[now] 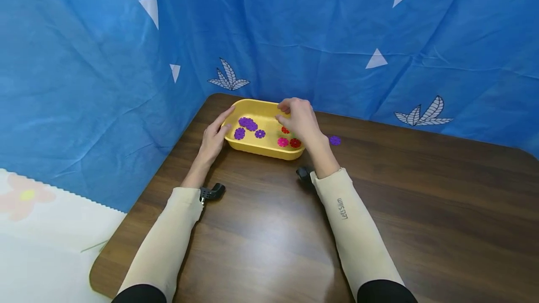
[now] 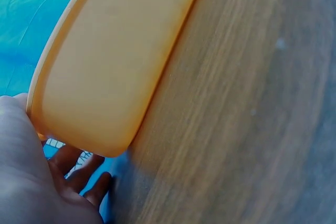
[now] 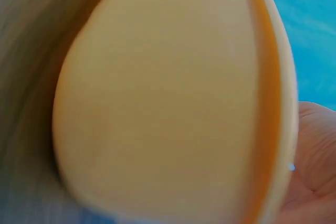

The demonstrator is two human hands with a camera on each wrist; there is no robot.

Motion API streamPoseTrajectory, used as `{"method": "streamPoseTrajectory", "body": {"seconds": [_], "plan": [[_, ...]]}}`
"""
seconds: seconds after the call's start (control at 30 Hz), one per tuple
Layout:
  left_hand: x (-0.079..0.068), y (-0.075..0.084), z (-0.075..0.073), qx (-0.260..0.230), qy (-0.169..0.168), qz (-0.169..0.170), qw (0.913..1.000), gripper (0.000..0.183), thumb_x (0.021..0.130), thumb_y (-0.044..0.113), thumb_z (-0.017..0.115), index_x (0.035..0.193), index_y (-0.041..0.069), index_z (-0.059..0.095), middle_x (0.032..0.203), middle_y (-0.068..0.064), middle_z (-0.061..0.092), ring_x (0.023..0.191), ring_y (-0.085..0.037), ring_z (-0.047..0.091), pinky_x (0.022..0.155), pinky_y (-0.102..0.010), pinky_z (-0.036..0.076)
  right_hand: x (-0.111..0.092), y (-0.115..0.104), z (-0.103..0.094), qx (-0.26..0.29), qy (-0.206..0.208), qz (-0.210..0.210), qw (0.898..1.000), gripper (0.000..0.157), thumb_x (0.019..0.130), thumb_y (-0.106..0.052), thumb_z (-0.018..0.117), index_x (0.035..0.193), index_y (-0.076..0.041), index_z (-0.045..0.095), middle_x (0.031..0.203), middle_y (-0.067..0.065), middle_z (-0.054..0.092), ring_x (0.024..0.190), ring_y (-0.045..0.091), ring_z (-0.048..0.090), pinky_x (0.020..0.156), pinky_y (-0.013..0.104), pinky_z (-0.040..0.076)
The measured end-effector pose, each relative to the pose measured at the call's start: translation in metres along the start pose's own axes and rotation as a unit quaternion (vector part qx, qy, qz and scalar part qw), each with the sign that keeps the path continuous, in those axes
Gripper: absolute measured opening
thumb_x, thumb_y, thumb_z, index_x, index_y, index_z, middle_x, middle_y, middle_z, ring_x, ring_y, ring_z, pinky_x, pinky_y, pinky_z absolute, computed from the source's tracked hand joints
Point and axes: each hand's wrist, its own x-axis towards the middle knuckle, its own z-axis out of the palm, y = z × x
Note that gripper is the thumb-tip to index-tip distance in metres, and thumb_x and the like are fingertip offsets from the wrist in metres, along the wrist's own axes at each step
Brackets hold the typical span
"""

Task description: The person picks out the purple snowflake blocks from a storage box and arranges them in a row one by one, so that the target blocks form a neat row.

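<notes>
A yellow plastic tray (image 1: 265, 150) stands near the table's far left corner. My left hand (image 1: 212, 141) grips its left end, thumb at the rim and fingers around the outside. My right hand (image 1: 301, 118) is over the tray's right end, thumb and forefinger apart, with nothing visible between them. Several purple snowflake discs (image 1: 248, 124) lie in the tray's left part. At the right lie a pink snowflake disc (image 1: 283, 142) and red snowflake discs (image 1: 295, 143), beside a blurred patch of green. In the right wrist view, the tray's wall (image 3: 157, 98) hides my right fingers.
One purple snowflake disc (image 1: 334, 140) lies on the brown wooden table (image 1: 421, 191), right of the tray. A blue curtain (image 1: 303, 36) hangs behind the table and along its left side.
</notes>
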Motion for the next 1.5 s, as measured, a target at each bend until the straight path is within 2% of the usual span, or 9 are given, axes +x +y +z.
{"method": "streamPoseTrajectory", "body": {"seconds": [0.2,0.33,0.57,0.8,0.87,1.17,1.5], "plan": [[-0.01,0.031,-0.001,-0.007,-0.02,0.001,0.9998,0.056,0.104,0.002,0.046,0.16,0.009,0.046,0.167,-0.012,0.042,0.156,-0.032,0.037,0.13,-0.049,0.026,0.009,-0.012,0.025,-0.004,-0.069,-0.006,0.998,0.033,0.091,-0.019,0.083,0.118,-0.001,0.077,0.114,0.014,0.077,0.107,0.028,0.069,0.096,0.039,0.058],[-0.013,0.038,-0.002,-0.007,-0.022,0.011,0.9997,0.058,0.102,0.0,0.045,0.16,0.006,0.046,0.166,-0.014,0.042,0.156,-0.034,0.036,0.13,-0.051,0.026,0.01,-0.015,0.04,-0.025,-0.092,-0.007,0.995,0.035,0.087,-0.019,0.088,0.116,-0.003,0.077,0.11,0.012,0.076,0.104,0.027,0.067,0.095,0.04,0.057],[-0.012,0.033,-0.004,-0.007,-0.02,0.011,0.9997,0.057,0.103,0.0,0.045,0.16,0.006,0.045,0.167,-0.014,0.042,0.156,-0.033,0.036,0.13,-0.051,0.026,0.011,-0.016,0.056,-0.04,-0.113,-0.036,0.992,0.036,0.086,-0.015,0.089,0.118,-0.004,0.078,0.111,0.011,0.077,0.104,0.025,0.069,0.098,0.038,0.057],[0.001,-0.003,0.002,-0.004,-0.012,0.0,0.9999,0.057,0.106,0.004,0.045,0.161,0.017,0.046,0.168,-0.006,0.04,0.158,-0.029,0.034,0.131,-0.05,0.024,0.013,-0.015,0.06,-0.034,-0.121,-0.054,0.991,0.028,0.087,-0.012,0.087,0.113,-0.004,0.079,0.108,0.01,0.078,0.101,0.024,0.07,0.097,0.037,0.058],[0.003,-0.009,0.002,-0.003,-0.009,0.001,1.0,0.058,0.106,0.006,0.046,0.161,0.021,0.046,0.168,-0.002,0.041,0.158,-0.027,0.034,0.131,-0.048,0.024,0.013,-0.015,0.06,-0.04,-0.123,-0.054,0.99,0.027,0.087,-0.013,0.087,0.112,-0.004,0.079,0.108,0.01,0.077,0.1,0.024,0.069,0.097,0.036,0.058],[0.003,-0.01,0.001,0.007,-0.009,0.008,0.9999,0.059,0.105,0.012,0.047,0.159,0.034,0.048,0.166,0.008,0.044,0.156,-0.017,0.037,0.13,-0.043,0.027,0.012,-0.014,0.053,-0.066,-0.106,-0.068,0.99,0.028,0.086,-0.016,0.085,0.111,-0.005,0.078,0.107,0.01,0.074,0.099,0.025,0.066,0.094,0.037,0.057],[0.002,-0.01,0.0,0.005,-0.01,0.009,0.9999,0.059,0.105,0.013,0.047,0.159,0.034,0.048,0.167,0.008,0.043,0.156,-0.018,0.037,0.13,-0.045,0.027,0.003,-0.017,0.028,-0.027,-0.074,-0.082,0.993,0.03,0.085,-0.014,0.086,0.11,-0.002,0.076,0.105,0.012,0.074,0.098,0.026,0.067,0.091,0.038,0.057]]}}
